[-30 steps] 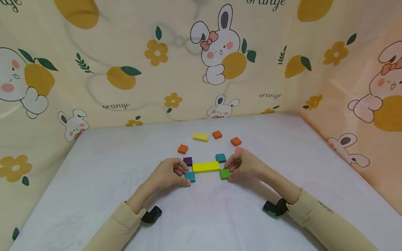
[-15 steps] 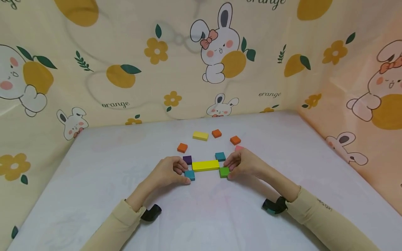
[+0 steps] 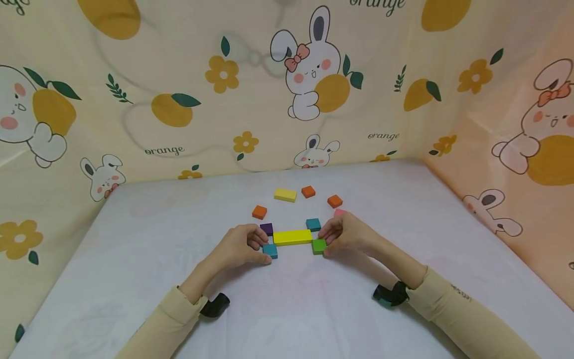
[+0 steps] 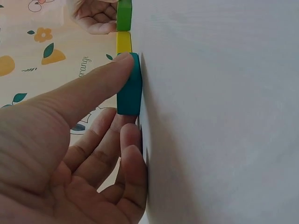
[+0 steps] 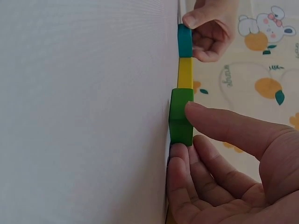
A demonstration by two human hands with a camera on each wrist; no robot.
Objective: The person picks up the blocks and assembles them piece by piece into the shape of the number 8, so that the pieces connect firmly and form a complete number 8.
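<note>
Yellow long rectangular block (image 3: 292, 238), probably painted wood, lies flat on the white table (image 3: 287, 309); likely light, rigid, best taken by its long sides. Teal square block (image 3: 270, 251) at its left end, pinched between left hand's (image 3: 241, 245) thumb and curled fingers. Green square block (image 3: 319, 247) at its right end, right hand (image 3: 353, 235) pinching likewise. Judged smooth, may skid; grip opposite edges.

Around the long yellow block (image 3: 292, 238), bare tabletop (image 3: 293, 309) from 5 to 7 o'clock lets a hand pass between the sleeves (image 3: 163, 321). The left hand (image 3: 241, 246) and near teal block (image 3: 270, 251) bar 8 to 9; the right hand (image 3: 352, 235) and green block (image 3: 319, 246), 3 to 4. The purple block (image 3: 266, 229) obstructs 10, the far teal block (image 3: 313, 224) 2. Beyond, towards 12, gaps split the pale yellow block (image 3: 285, 195) from the orange blocks (image 3: 308, 191).
</note>
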